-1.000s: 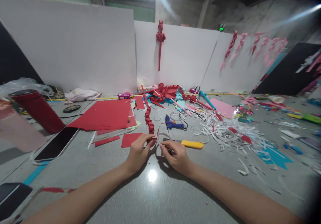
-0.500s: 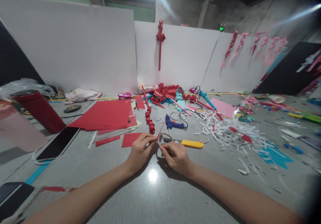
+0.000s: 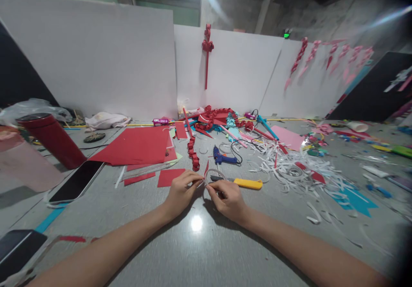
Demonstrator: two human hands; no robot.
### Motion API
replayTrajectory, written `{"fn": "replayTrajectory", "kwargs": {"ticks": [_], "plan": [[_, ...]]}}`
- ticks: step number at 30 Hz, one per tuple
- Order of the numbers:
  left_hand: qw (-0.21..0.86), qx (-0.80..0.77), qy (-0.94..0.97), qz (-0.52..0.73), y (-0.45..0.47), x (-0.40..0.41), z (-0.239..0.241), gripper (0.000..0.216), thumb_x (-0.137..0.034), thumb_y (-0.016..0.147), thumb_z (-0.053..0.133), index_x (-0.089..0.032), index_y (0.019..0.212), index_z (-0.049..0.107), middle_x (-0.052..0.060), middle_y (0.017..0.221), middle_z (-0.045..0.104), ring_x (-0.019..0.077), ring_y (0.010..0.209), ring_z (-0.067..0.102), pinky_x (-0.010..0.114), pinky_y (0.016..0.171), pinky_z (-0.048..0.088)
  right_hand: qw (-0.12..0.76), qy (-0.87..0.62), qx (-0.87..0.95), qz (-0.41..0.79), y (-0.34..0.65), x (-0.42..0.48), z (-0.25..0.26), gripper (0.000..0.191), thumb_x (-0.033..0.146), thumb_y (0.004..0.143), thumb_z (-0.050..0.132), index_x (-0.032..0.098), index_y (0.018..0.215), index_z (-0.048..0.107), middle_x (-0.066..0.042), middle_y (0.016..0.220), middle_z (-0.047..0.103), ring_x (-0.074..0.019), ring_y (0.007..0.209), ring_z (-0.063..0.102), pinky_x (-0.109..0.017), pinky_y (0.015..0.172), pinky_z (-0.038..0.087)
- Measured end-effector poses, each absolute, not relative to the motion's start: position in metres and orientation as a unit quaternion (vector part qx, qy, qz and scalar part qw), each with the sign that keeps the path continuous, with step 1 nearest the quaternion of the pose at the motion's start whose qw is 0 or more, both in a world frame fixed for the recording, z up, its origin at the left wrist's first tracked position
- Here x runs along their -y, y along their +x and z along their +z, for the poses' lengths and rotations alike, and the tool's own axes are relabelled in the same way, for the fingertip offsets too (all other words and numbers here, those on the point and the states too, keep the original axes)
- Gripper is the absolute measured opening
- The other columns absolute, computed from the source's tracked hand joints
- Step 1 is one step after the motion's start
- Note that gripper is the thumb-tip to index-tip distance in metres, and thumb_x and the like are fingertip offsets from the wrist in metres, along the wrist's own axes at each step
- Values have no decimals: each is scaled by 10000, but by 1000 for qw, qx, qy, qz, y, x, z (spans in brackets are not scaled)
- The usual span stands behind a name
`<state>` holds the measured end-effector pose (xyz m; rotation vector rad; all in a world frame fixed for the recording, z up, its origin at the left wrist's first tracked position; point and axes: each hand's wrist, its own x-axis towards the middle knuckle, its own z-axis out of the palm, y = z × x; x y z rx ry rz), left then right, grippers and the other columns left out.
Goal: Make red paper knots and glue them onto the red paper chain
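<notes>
Both my hands meet at the middle of the grey table. My left hand (image 3: 181, 192) pinches a narrow red paper strip (image 3: 206, 169) whose tip points upward. My right hand (image 3: 229, 198) is closed on a pale curled strip (image 3: 215, 173) that loops between the two hands. The fingertips of both hands nearly touch. A folded red paper chain (image 3: 193, 152) lies just beyond my left hand, and a yellow utility knife (image 3: 247, 184) lies just past my right hand.
Red paper sheets (image 3: 135, 146) lie at the left, with a phone (image 3: 77, 182) and a red tumbler (image 3: 53, 139) beyond them. A blue glue gun (image 3: 223, 157) sits behind the hands. White paper scraps (image 3: 289, 167) cover the right side. White boards (image 3: 96, 59) stand at the back.
The hands have drawn slightly closer together, and the red strip's tip now stands more upright. The camera has shifted a little.
</notes>
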<state>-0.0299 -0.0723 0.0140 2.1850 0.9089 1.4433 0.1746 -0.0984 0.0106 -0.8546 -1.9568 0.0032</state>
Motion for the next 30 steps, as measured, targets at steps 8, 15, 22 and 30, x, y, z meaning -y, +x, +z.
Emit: {"fn": "replayTrajectory", "kwargs": {"ticks": [8, 15, 22, 30], "plan": [[175, -314, 777, 516, -27, 75, 18, 125, -225, 998, 627, -199, 999, 750, 67, 947, 743, 195, 893, 699, 334, 810, 574, 488, -359, 796, 13, 174, 97, 11, 122, 234, 990, 633, 199, 905, 714, -44, 739, 743, -172, 627, 669, -314, 638, 488], [181, -299, 783, 514, -26, 76, 18, 142, -193, 1002, 602, -191, 1021, 743, 77, 966, 737, 194, 916, 694, 326, 824, 571, 493, -361, 791, 0, 177, 94, 9, 121, 230, 983, 646, 198, 894, 720, -43, 746, 744, -176, 638, 674, -317, 651, 492], [181, -295, 785, 513, -26, 78, 18, 165, -235, 1015, 588, -186, 1009, 746, 97, 964, 751, 206, 914, 700, 351, 834, 580, 490, -377, 786, -9, 179, 91, 6, 139, 256, 981, 662, 205, 871, 730, -38, 715, 738, -171, 619, 656, -321, 647, 484], [191, -293, 785, 511, -26, 77, 17, 146, -203, 1005, 599, -188, 1012, 744, 89, 970, 750, 200, 924, 700, 341, 844, 571, 492, -373, 787, -7, 179, 92, 9, 160, 261, 986, 657, 212, 848, 723, -33, 701, 731, -175, 608, 652, -324, 639, 474]]}}
